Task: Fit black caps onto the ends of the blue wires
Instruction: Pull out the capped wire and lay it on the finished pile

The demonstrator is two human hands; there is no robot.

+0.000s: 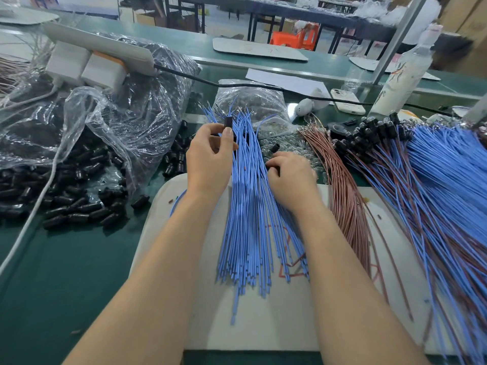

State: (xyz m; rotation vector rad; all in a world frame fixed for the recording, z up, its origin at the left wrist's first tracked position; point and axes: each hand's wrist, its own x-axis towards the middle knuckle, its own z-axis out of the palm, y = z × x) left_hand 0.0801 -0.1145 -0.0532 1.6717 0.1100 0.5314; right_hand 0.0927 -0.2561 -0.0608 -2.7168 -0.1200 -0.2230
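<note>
Green worktop (66,285) holds a white mat (263,325) at its near edge. Blue wires (250,219) lie in a bunch down the middle of the mat. At the far end of the bunch, the left hand (208,159) pinches a black cap (228,121) between thumb and finger. Just beside the wires, the right hand (290,175) has its fingers curled round another cap (275,148). Brown wires (342,185) lie along the mat's right side. Loose caps (73,206) sit in a heap by the left edge, with a clear bag (118,114) behind them.

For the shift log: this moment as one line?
phase: capping | left hand pinches black cap over blue wires | right hand grips second cap, rests on wires
</note>
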